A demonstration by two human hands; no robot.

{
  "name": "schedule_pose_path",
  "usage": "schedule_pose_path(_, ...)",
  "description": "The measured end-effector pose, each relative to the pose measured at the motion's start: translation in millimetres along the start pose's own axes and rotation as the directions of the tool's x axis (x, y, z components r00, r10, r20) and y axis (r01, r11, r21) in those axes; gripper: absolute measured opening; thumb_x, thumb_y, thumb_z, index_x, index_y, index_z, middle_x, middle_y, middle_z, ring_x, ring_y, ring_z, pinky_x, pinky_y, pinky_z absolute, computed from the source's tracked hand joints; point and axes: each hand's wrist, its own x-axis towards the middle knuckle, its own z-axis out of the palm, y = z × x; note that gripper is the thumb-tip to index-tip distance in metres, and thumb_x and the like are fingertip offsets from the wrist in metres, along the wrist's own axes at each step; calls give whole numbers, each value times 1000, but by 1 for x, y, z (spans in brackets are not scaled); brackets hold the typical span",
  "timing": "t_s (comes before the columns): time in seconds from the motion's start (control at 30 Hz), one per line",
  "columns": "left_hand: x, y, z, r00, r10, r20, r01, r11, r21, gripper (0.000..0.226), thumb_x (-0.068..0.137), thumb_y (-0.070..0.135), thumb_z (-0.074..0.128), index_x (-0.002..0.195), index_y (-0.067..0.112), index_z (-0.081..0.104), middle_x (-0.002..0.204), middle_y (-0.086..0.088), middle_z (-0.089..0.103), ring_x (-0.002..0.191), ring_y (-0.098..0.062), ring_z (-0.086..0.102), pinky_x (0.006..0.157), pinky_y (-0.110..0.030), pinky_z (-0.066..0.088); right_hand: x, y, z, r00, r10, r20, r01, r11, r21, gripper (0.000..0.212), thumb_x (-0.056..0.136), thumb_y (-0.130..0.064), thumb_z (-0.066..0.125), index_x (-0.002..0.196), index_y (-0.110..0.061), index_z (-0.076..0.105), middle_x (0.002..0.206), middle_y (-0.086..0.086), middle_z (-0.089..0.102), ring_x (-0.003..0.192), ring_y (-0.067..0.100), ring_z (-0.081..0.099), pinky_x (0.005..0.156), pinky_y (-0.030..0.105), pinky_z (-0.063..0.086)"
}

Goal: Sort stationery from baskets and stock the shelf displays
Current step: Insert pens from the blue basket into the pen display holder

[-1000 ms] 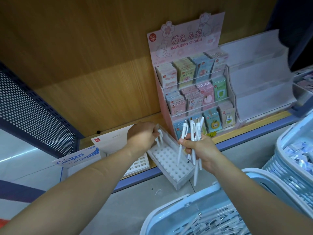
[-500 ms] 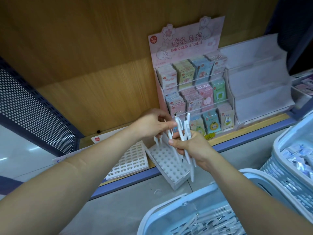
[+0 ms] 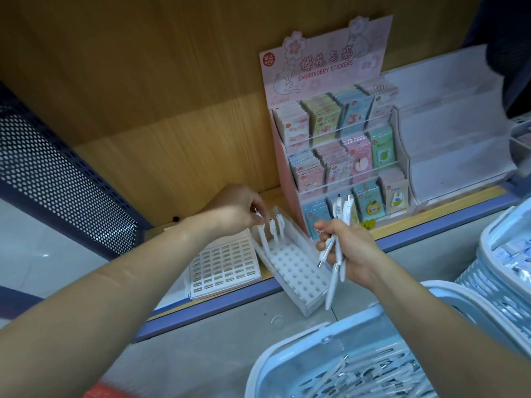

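A white pen holder tray (image 3: 296, 271) with rows of round holes sits tilted on the shelf's front edge. Two white pens (image 3: 277, 229) stand in its far row. My left hand (image 3: 237, 209) pinches a third white pen (image 3: 263, 237) at its top, its tip down at the tray's far left corner. My right hand (image 3: 347, 248) grips a bundle of white pens (image 3: 336, 254) just right of the tray, their clips up and tips down. A light blue basket (image 3: 275, 366) holding several more white pens is at the bottom.
A pink embroidery sticker display (image 3: 339, 145) stands behind my right hand. An empty clear tiered stand (image 3: 448, 139) is to its right. A flat white gridded tray (image 3: 224, 268) lies left of the pen tray. A second basket (image 3: 494, 268) sits at the right edge.
My left hand took a pen from the bundle and carried it left and down to the tray's far row. My right hand dropped slightly and to the right with the remaining pens.
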Motion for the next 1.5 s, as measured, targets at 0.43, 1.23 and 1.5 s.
schedule_pose_path(0.43,7,-23,32,999,53,-11,-53,998,-24,12,92,16,66,100,18,75,105,2,70,90,-10,63,82,-26,51,8,8,-3,999,-8,-38,1,984,-178,21,87,-18,63,70,-17,76,86,8,45,77,23,48,63,35,44)
schedule_pose_path(1.23,12,-25,56,947,309,-91,-284,934,215,26,91,14,57,115,15,68,114,-2,67,112,-22,52,95,-24,37,18,16,-8,995,-88,-40,73,955,-289,38,82,-11,76,114,4,62,71,7,51,62,17,47,57,31,40)
schedule_pose_path(1.5,25,-19,56,980,193,-40,-178,956,232,19,97,15,51,102,15,69,102,-4,65,90,-19,58,74,-27,49,25,22,-10,994,-109,18,109,931,-348,9,82,-14,77,73,-15,76,101,28,68,81,25,57,73,38,46)
